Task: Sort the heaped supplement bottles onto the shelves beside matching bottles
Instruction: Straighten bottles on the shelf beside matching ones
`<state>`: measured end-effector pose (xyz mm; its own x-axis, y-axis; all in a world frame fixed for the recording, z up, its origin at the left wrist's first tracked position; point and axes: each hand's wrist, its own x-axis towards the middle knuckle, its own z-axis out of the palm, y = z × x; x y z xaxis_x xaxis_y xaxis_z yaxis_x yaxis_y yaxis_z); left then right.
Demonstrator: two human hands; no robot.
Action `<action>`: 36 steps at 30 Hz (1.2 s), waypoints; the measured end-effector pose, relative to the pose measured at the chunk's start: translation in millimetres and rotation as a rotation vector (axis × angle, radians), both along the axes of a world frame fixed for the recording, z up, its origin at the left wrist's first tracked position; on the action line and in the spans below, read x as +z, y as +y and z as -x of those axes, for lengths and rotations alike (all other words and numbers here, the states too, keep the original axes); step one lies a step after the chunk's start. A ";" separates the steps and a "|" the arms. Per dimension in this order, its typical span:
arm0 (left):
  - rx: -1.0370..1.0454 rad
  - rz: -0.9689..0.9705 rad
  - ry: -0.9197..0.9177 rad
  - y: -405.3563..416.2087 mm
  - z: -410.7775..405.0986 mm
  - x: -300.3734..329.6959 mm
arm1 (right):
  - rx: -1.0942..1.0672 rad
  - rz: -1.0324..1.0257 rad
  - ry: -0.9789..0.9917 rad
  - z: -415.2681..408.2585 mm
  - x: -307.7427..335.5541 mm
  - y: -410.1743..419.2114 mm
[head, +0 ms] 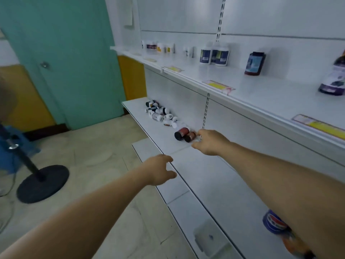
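Both bare forearms reach forward from the bottom of the frame toward its centre. The left hand (161,168) hovers at centre frame, palm down, fingers loosely spread and relaxed, thumb apart. The right hand (211,142), slightly higher and further right, is extended with fingers curled forward; its fingertips are blurred.

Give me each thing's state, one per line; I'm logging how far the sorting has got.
Heap of bottles: lying jumbled on the lower shelf, unsorted.
Two dark bottles: on their sides at the near end of the heap.
Right hand: reaching at the dark bottles; grip hidden.
Left hand: open, empty, near the shelf edge.
Upper-shelf bottles: upright.
Door: closed.
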<state>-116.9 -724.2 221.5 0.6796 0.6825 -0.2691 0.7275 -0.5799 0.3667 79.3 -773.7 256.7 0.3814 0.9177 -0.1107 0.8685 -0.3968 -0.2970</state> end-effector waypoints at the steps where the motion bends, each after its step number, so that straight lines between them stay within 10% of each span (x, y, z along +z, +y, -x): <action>1: -0.001 0.004 -0.002 27.6 -1.0 -4.8 | -0.006 0.000 0.000 -1.2 -5.9 25.4; 22: -0.262 0.062 0.109 557.6 -88.9 -67.3 | -0.311 -0.003 0.187 -75.4 -95.0 491.5; 36: -0.497 0.058 0.188 789.5 -173.9 -130.9 | -0.569 0.075 0.301 -102.1 -173.0 644.4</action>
